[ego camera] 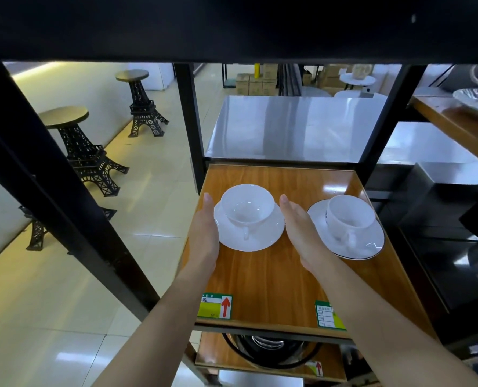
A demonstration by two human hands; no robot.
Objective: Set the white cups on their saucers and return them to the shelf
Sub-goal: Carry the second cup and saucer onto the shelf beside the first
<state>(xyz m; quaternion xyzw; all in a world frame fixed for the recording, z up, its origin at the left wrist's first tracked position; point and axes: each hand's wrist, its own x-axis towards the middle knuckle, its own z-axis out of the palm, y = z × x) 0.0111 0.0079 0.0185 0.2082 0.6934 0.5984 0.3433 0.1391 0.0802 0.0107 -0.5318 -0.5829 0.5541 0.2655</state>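
Filling the middle of the view is a black metal rack (189, 113) with a wooden shelf (274, 283) at chest height. Two white cups sit on saucers on that shelf. The left cup (247, 205) stands on a plain white saucer (250, 236), handle toward the camera. The right cup (349, 216) rests on a saucer with a thin dark rim (369, 247); a small dark mark on the cup's side is too blurred to read.

Two price tags are stuck on the shelf's front edge. The left tag (215, 305) is green, white and yellow with a red arrow pointing up; the right tag (330, 315) is green with a printed grid, its writing too small to make out.

Both forearms reach in from below. The left hand (204, 233) is flat and unclenched, fingers straight, touching the plain saucer's left rim. The right hand (302, 230) is likewise spread flat between the two saucers, gripping nothing.
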